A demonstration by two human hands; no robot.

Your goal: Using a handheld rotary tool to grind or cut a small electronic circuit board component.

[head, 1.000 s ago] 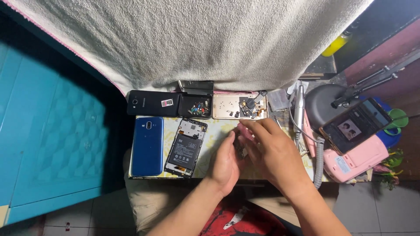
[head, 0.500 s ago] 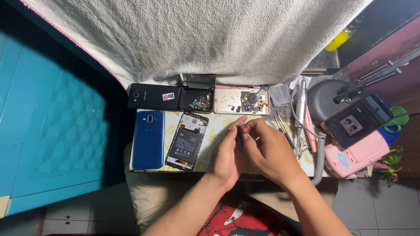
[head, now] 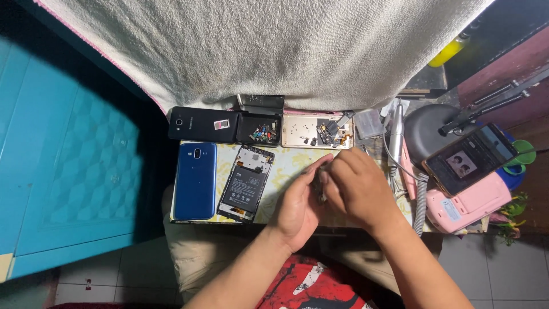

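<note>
Seen from above: small work board point(head: 286, 166) bearing an opened phone point(head: 245, 184), back off and battery exposed, not reassembled. Left hand point(head: 297, 203) and right hand point(head: 357, 189) meeting at board's front edge, fingers pinching a small dark part point(head: 321, 182), barely visible between them.

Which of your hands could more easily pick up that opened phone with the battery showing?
Probably the left hand: the opened phone lies just to its left, while the right hand sits farther off and would have to cross over.
</note>
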